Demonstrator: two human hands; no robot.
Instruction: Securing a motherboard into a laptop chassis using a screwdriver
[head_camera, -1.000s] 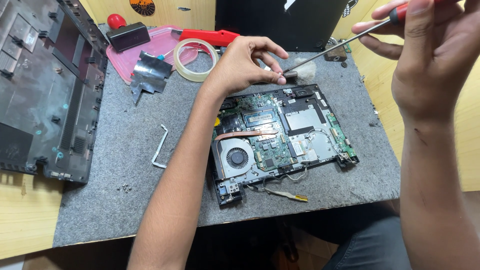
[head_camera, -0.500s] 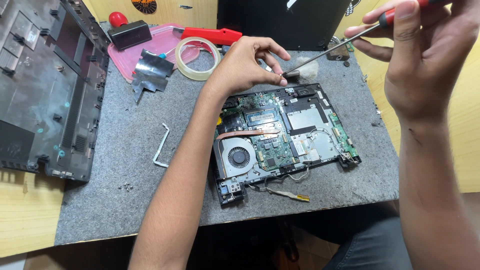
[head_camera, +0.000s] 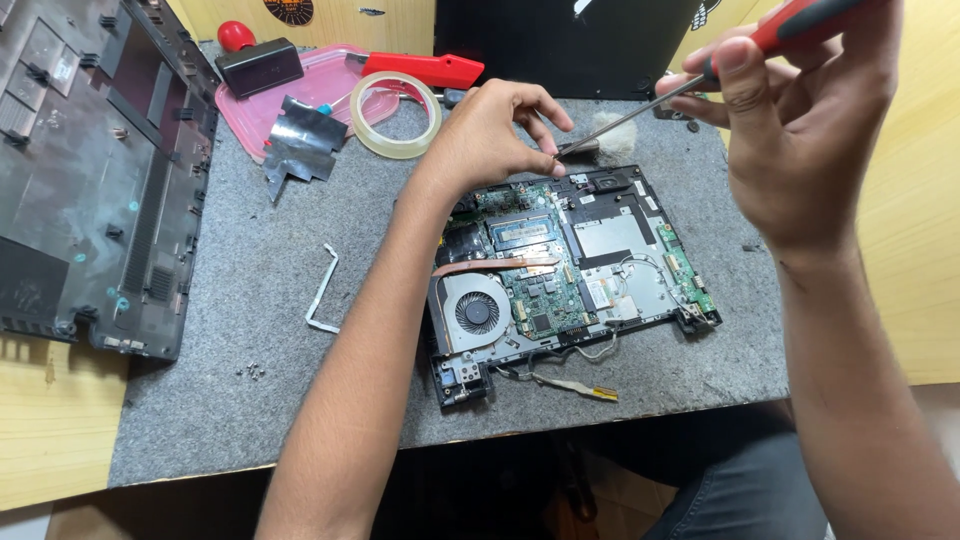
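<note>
A bare laptop motherboard (head_camera: 590, 265) with a round fan (head_camera: 477, 310) and a copper heat pipe lies on a grey felt mat (head_camera: 250, 280). My right hand (head_camera: 800, 130) is raised above the board's far right and grips a red-handled screwdriver (head_camera: 790, 25), whose thin shaft slants down to the left. My left hand (head_camera: 490, 135) hovers over the board's far edge. Its thumb and fingertips are pinched together right at the screwdriver's tip (head_camera: 560, 152). Anything held in that pinch is too small to see.
A black laptop bottom case (head_camera: 90, 180) lies at the left. At the back are a pink tray (head_camera: 300, 100), a tape roll (head_camera: 395, 112), a red tool (head_camera: 420, 68), a foil sheet (head_camera: 300, 145). A white bent strip (head_camera: 322, 290) and tiny screws (head_camera: 250, 370) lie on the mat.
The left hand's pinched fingertips now meet the screwdriver's tip. The right hand has shifted a little with the tool.
</note>
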